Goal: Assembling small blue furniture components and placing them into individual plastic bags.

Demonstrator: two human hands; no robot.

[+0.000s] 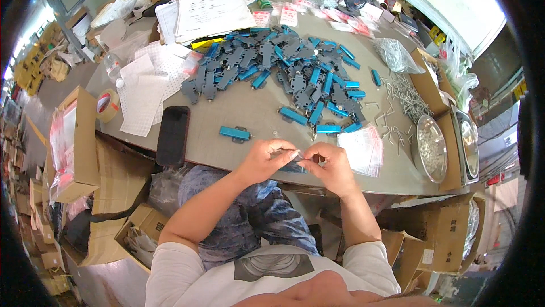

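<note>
Seated person, head view looking down at a grey table. Both forearms come up from the lower edge and meet at the near edge of the table.

Left hand: fingers curled, pinching a dark grey metal part from the left side. Right hand: fingers drawn together, thumb and forefinger nipping at the same part's right end, where a small shiny piece shows; too small to tell what it is. The hands touch or nearly touch over the part, which sits just above the table's near edge, over the person's lap.

Around the hands:
- One blue metal bracket lies alone, just left of and beyond the left hand.
- A black phone lies face-up further left, near the table edge.
- Small clear zip bags lie just right of the right hand.
- A round metal bowl with small silvery pieces stands further right.
- A broad pile of blue and grey parts spreads over the middle of the table, well beyond the hands.
- Loose bent metal pins lie to the right of that pile.
- Paper sheets are stacked at the far left; a tape roll sits at the left table edge.
- Cardboard boxes stand on the floor left of the person.
</note>
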